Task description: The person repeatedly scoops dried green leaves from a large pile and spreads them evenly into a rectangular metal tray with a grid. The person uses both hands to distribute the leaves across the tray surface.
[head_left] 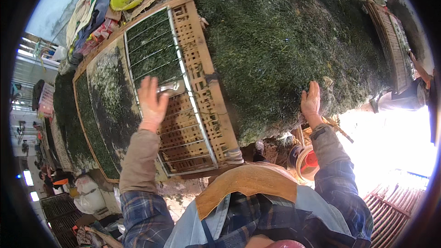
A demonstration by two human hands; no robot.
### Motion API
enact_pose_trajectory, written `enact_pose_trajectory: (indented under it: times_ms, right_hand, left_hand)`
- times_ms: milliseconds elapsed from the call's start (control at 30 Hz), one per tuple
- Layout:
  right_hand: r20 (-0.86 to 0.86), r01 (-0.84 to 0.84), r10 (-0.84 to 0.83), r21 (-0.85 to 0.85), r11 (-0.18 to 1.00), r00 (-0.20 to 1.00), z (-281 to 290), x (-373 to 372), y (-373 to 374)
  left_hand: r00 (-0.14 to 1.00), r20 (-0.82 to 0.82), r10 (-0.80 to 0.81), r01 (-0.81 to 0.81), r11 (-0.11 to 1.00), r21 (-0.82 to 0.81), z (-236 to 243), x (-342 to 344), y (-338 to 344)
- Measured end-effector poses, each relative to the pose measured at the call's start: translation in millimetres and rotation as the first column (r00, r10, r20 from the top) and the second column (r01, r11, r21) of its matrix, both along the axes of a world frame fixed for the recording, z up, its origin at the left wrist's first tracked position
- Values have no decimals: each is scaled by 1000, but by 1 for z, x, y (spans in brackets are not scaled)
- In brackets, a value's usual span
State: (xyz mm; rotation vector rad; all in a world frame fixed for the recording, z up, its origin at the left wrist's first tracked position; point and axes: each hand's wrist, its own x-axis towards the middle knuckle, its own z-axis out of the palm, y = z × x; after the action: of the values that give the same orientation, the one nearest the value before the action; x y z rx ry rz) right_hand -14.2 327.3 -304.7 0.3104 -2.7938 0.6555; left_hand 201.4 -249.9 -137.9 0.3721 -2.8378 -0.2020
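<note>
Over the left rail of a silver, barred, rectangular metal frame, the left hand is spreading its fingers, apparently clamping nothing; leaning there could tip it. Behind the frame's upper bars, fine dark-green strands are lying, liable to scatter if jolted. Right of the frame, the right hand is resting flat, gripping nothing, on a broad dark-green fibrous mound's near edge; pushing could be shedding clumps.

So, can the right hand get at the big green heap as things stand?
Most likely yes: the right hand looks open at the near side of the green heap, with nothing visible in the way.
</note>
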Motion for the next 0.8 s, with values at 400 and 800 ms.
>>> enact_pose_trajectory:
  times_ms: [400, 800]
  right_hand:
    - [105, 107, -122, 132, 985, 987, -40, -35, 32]
    - [115, 94, -106, 102, 990, 988, -28, -37, 29]
  left_hand:
    - [965, 261, 20, -143, 876, 461, -36, -302, 200]
    - [965, 263, -12, -100, 907, 409, -58, -388, 211]
